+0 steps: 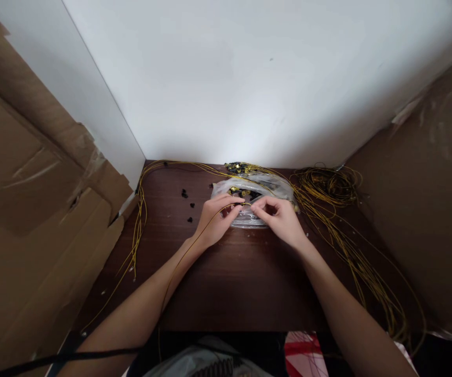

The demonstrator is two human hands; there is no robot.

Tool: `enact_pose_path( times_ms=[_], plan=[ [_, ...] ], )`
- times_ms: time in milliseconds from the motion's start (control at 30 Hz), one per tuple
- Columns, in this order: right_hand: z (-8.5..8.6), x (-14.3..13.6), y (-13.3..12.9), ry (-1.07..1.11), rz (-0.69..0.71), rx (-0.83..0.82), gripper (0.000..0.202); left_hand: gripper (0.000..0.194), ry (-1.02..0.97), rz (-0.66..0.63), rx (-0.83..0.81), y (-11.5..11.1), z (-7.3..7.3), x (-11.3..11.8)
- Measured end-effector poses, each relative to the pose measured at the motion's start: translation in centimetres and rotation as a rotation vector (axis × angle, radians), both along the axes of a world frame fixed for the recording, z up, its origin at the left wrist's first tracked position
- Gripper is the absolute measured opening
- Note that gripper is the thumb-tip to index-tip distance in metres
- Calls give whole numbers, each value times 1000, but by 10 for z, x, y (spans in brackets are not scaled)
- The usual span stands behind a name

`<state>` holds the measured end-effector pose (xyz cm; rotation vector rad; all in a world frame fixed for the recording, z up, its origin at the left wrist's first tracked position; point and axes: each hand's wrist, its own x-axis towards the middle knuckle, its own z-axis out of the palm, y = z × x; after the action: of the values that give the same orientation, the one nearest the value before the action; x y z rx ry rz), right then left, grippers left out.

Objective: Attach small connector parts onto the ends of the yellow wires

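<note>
My left hand (pixel 218 215) pinches a thin yellow-and-black wire (pixel 182 255), which trails back over my left forearm to the table's front edge. My right hand (pixel 276 213) is closed in a pinch at the wire's short end, a little to the right of the left fingertips. What exactly sits between the right fingertips is too small to make out. Behind and under both hands lies a clear plastic bag (pixel 249 222) with small black and yellow parts (pixel 245 192) in its opening.
Several small black pieces (pixel 190 220) lie left of the bag. Yellow wires (pixel 142 209) run along the table's left side, more wires (pixel 351 256) spread to the right, and a coiled bundle (pixel 324 184) sits at the back right. Cardboard (pixel 33 209) flanks the dark table (pixel 241 293).
</note>
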<state>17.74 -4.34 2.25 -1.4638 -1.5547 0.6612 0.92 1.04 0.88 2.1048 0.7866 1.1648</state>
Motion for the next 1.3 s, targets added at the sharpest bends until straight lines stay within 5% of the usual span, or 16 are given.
enact_pose_path(
  times_ms=[633, 1033, 1300],
  plan=[
    [-5, -2, 0, 19, -5, 98, 17, 15, 5, 20, -68, 0, -3, 2],
    [3, -4, -6, -351, 71, 397, 18, 21, -223, -89, -613, 1, 2, 4],
    [2, -5, -4, -278, 134, 328, 16, 21, -246, -62, -591, 3, -1, 3]
  ],
)
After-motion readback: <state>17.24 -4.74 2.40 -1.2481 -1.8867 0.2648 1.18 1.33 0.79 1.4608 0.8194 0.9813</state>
